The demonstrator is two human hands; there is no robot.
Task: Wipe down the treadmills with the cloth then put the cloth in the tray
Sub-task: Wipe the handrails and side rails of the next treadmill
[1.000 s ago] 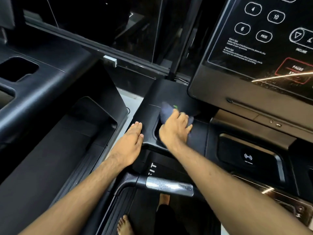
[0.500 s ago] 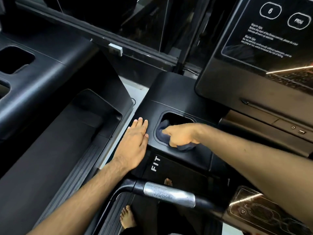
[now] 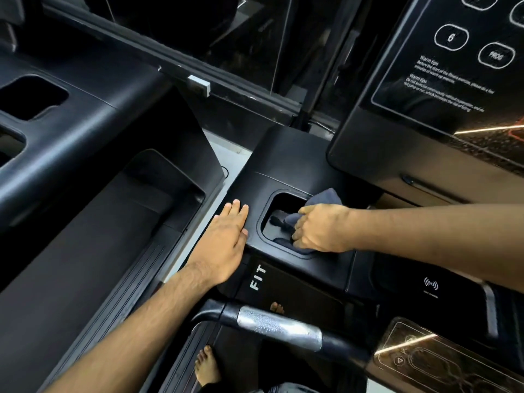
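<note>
A dark grey-blue cloth (image 3: 326, 197) is bunched in my right hand (image 3: 320, 228), which presses it into the right side of the recessed tray (image 3: 272, 207) in the black treadmill console (image 3: 283, 163). One corner of the cloth sticks up over the tray's far rim, and another edge shows under my fist at the near rim. My left hand (image 3: 224, 245) lies flat, palm down with fingers together, on the console's left edge beside the tray and holds nothing.
The touch screen panel (image 3: 442, 80) rises at the upper right. A handlebar with a silver grip (image 3: 279, 327) crosses below the console. A second treadmill (image 3: 71, 131) stands to the left across a narrow floor gap. My bare feet (image 3: 207, 367) are on the belt below.
My right hand has shifted with the cloth from the tray's left-front part to its right side. More of the tray's hollow now shows. My left hand has stayed flat in place.
</note>
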